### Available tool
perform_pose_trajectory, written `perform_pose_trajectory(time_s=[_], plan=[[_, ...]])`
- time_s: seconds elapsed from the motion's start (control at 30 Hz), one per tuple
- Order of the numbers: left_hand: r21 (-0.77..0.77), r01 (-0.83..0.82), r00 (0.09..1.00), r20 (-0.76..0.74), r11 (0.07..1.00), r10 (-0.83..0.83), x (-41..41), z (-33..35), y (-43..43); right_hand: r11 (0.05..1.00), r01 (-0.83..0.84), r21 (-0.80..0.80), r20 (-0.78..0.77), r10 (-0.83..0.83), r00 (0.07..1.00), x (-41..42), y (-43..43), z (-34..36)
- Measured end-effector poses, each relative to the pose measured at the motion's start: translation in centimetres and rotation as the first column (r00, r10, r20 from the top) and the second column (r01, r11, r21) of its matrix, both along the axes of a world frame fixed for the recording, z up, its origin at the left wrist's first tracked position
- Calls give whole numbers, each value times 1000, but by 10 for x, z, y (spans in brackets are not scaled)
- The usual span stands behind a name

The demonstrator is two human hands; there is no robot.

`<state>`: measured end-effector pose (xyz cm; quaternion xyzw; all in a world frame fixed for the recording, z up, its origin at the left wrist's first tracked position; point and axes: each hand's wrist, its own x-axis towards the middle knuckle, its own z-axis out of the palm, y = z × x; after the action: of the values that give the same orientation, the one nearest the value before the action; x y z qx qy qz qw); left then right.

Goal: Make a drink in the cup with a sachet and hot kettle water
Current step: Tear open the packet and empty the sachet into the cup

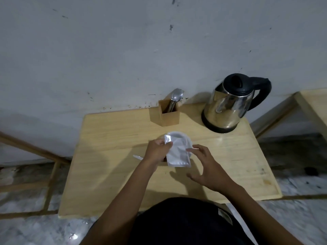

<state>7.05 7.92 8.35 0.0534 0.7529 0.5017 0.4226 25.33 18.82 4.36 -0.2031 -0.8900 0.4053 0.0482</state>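
A white cup stands in the middle of the small wooden table. A silvery white sachet hangs tilted over the cup's near rim. My left hand pinches the sachet's top left corner. My right hand touches its right edge with thumb and forefinger, the other fingers spread apart. A steel kettle with a black lid and handle stands on its base at the back right of the table.
A wooden holder with a metal spoon stands at the back by the wall. A small white torn strip lies left of my left hand. Another wooden table is at the right.
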Motion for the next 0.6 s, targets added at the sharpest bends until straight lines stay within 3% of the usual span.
perform_pose_trajectory(time_s=[0.07, 0.13, 0.27, 0.4, 0.6], plan=[[-17, -23, 999, 38, 1000, 24, 1, 1, 4, 997, -2, 77, -38, 5, 999, -2, -3, 0], [-36, -35, 997, 60, 999, 37, 0, 1, 7, 988, 47, 144, -174, -21, 984, -7, -5, -1], [11, -10, 992, 124, 1000, 8, -5, 6, 7, 986, 147, 81, -337, -112, 935, -16, -2, 1], [-10, 130, 989, -64, 991, -131, -18, 6, 2, 965, 233, 117, -328, -184, 926, -27, 14, 11], [-80, 336, 867, -363, 938, -342, -34, -5, -3, 954, 211, 213, -189, -172, 967, -50, 36, 30]])
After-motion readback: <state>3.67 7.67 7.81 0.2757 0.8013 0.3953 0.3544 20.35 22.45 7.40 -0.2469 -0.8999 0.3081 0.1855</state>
